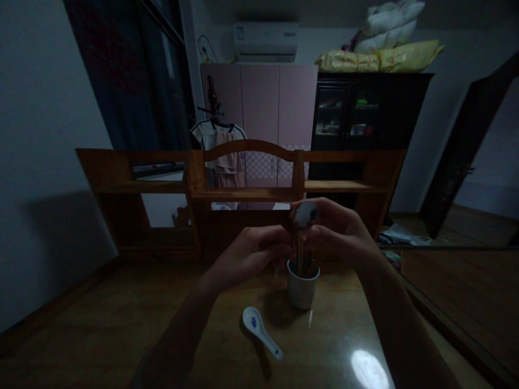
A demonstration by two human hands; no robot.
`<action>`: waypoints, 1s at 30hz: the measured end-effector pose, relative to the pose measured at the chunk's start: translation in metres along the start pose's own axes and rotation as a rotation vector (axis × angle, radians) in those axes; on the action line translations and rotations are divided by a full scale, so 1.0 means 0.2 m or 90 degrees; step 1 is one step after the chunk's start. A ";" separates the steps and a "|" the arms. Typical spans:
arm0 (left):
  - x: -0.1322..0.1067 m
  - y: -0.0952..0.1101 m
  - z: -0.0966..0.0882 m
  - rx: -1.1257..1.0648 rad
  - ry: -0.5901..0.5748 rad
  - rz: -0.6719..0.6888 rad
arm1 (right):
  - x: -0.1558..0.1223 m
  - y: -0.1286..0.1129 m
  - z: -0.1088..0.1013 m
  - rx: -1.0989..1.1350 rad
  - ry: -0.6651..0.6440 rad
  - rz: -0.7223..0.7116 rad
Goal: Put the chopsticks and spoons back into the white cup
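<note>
A light-coloured cup (302,293) with a faint pattern stands upright on the wooden table, and several chopsticks (300,255) rise out of it. Above its rim my right hand (338,227) grips a spoon, whose rounded, shiny bowl (305,214) points up between the fingers. My left hand (259,251) is closed at the cup's left edge, fingertips together beside the chopsticks; what they pinch, if anything, is too dark to make out. In front of the cup a white ceramic spoon (261,330) with a blue mark lies face up, touched by neither hand.
A wooden shelf unit (247,193) runs along the back of the table (227,351). Behind it stand a pink wardrobe (259,102), a dark cabinet (373,108) and a rack with hanging clothes (227,146). Light glares off the tabletop at lower right.
</note>
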State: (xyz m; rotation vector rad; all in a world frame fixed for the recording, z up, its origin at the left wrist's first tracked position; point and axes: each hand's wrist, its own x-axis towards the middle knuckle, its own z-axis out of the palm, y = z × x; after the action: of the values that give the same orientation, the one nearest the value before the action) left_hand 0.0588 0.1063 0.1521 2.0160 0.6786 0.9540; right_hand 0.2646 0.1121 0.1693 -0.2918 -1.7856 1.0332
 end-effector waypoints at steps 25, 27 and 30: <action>-0.01 -0.01 -0.11 -0.130 0.421 0.130 | 0.02 0.15 -0.25 -0.240 -0.032 0.120; -0.01 -0.01 -0.12 -0.127 0.423 0.138 | 0.03 0.19 -0.25 -0.221 -0.054 0.134; -0.01 -0.01 -0.12 -0.109 0.456 0.153 | 0.03 0.25 -0.24 -0.180 -0.090 0.158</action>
State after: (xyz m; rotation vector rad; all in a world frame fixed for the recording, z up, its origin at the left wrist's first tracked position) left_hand 0.0379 0.1154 0.1599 1.6061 0.6949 1.8487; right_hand 0.2895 0.1712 0.1419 -0.6422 -2.0644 0.9897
